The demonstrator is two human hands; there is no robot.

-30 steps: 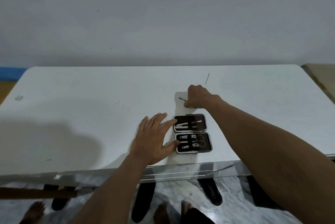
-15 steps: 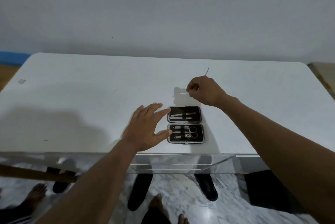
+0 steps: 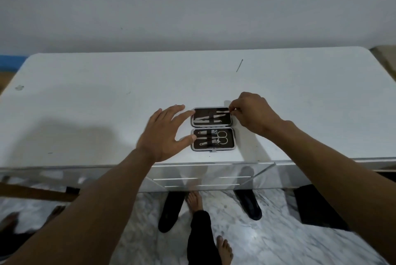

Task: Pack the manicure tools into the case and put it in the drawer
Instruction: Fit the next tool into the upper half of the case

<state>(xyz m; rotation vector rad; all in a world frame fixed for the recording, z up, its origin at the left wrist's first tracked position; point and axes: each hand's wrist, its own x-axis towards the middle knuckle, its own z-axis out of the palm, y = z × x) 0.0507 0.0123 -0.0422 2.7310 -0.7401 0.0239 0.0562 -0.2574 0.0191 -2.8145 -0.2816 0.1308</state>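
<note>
An open black manicure case (image 3: 233, 138) lies flat near the front edge of the white table (image 3: 85, 104), both halves holding several metal tools under straps, scissors (image 3: 221, 137) in the near half. My left hand (image 3: 165, 134) rests with straight fingers against the case's left side. My right hand (image 3: 251, 112) pinches a thin metal tool (image 3: 224, 111) at the far half's upper right corner. One more thin tool (image 3: 239, 65) lies alone farther back on the table.
A clear acrylic drawer unit (image 3: 210, 177) hangs under the table's front edge. Below are a marble floor, bare feet (image 3: 196, 200) and dark shoes (image 3: 249, 202). A grey wall stands behind the table.
My right hand came back from the table behind the case with a thin tool and now holds it over the far half. My left hand stayed beside the case.
</note>
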